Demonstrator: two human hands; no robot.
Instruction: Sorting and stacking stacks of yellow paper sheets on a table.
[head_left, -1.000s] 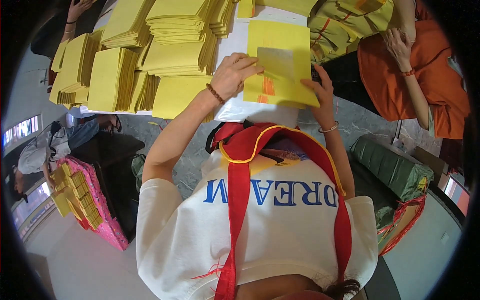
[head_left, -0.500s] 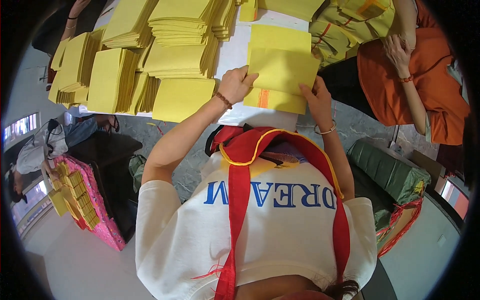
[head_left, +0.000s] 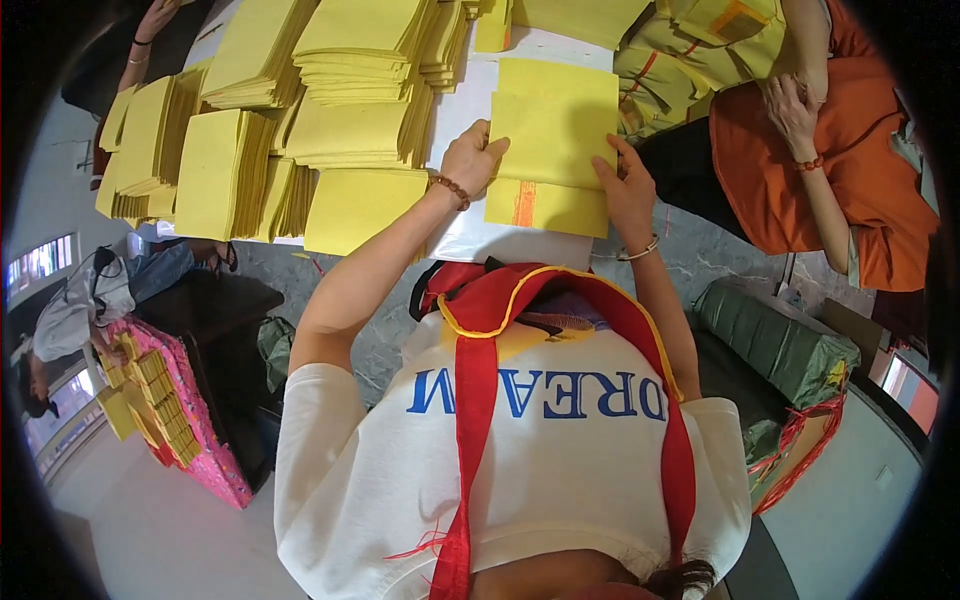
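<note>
A stack of yellow paper sheets [head_left: 553, 130] lies on the white table top [head_left: 505, 244] in front of me. An orange patch [head_left: 524, 204] shows on the strip of paper below the upper sheet's near edge. My left hand [head_left: 472, 163] is closed at the left edge of the sheets, thumb on top and fingers curled beside it. At the right edge my right hand [head_left: 627, 188] pinches them, its thumb lying over the paper. How many sheets each hand grips is hidden.
Tall piles of yellow paper [head_left: 365, 50] fill the table's left side. More yellow bundles with red ties [head_left: 668, 70] lie at the far right. A person in an orange garment [head_left: 820, 150] sits close on the right. Green wrapped packages [head_left: 775, 325] stand behind at right.
The upper yellow sheet, tilted before, now lies squarer over the paper beneath. My right hand has shifted slightly left and nearer to me; my left hand has moved a little away and left.
</note>
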